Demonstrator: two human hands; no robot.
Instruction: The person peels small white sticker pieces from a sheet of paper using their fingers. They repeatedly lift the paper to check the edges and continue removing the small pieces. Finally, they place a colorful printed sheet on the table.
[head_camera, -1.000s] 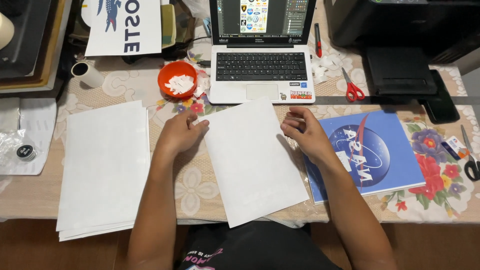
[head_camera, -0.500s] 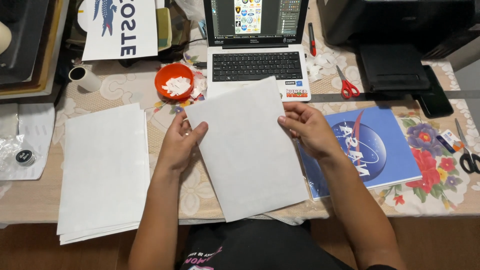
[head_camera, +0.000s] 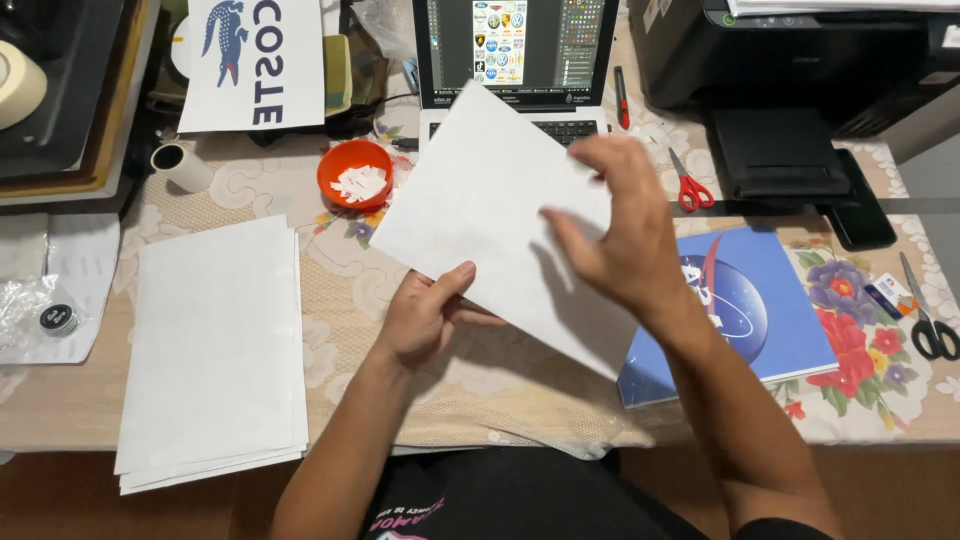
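A single white sheet of paper (head_camera: 490, 190) is held lifted above the counter (head_camera: 470, 390), tilted, with its far corner in front of the laptop (head_camera: 515, 60). The left hand (head_camera: 425, 315) is placed at the sheet's lower left edge, and its fingers (head_camera: 455, 280) are closed on that edge, the thumb lying on top. The right hand (head_camera: 620, 235) is raised over the sheet's right part; its fingers (head_camera: 600, 165) are curled and bunched near the upper right edge, but whether the paper is actually pinched there cannot be told, since the back of the hand hides the contact.

To the left of the hands, a stack of white sheets (head_camera: 215, 350) is laid flat on the counter, well apart from the held sheet. An orange bowl (head_camera: 355, 172) with white scraps inside is seen between the stack and the laptop, just beside the sheet's left corner. A blue folder (head_camera: 760, 310) with a round emblem is lying to the right, partly covered by the right forearm and by the sheet's lower corner. Red-handled scissors (head_camera: 688, 182) are placed beyond the folder, near a black printer (head_camera: 800, 60). Black-handled scissors (head_camera: 930, 315) are seen at the far right edge, on the flowered tablecloth (head_camera: 860, 330).
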